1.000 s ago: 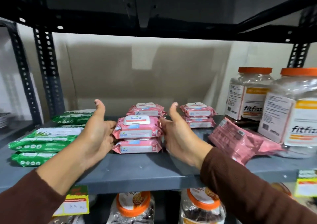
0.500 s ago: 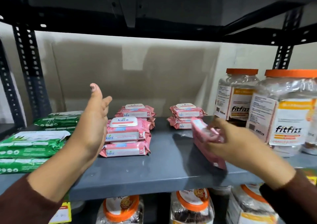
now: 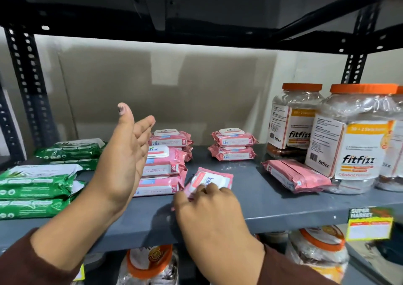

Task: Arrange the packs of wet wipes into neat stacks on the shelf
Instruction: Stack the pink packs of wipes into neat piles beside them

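- The right hand [image 3: 209, 210] presses a pink pack of wet wipes [image 3: 210, 181] against the grey shelf [image 3: 272, 206]; its fingers [image 3: 207, 190] are curled over the pack's near edge, holding it, with the white lid and "kara" lettering facing up and turned sideways.
- That pack lies just to the right of the front pink stack [image 3: 162, 171], its left corner touching or nearly touching the stack's lower pack.
- The left hand [image 3: 124, 156] is raised on edge beside the front pink stack, palm toward it, fingers [image 3: 145, 124] straight and spread wide, thumb up, holding nothing. It covers the stack's left end, so I cannot tell whether it touches the packs.
- The front pink stack shows 2 packs, one above the other, lids up.
- Behind it stands a rear pink stack [image 3: 172, 139], partly hidden.
- A second rear stack of 2 pink packs [image 3: 233, 146] sits well apart to the right, near the back of the shelf.
- 1 more pink pack [image 3: 294, 175] lies upside down and skewed, against the base of the jars.
- Green packs sit at the left: a front pile [image 3: 37, 188] and a rear pile [image 3: 69, 150].
- Clear jars with orange lids [image 3: 357, 136], labelled "fitfizz", stand at the right end of the shelf.
- A yellow price tag [image 3: 368, 224] hangs on the shelf's front edge at right.
- Both forearms wear brown sleeves [image 3: 290, 267].
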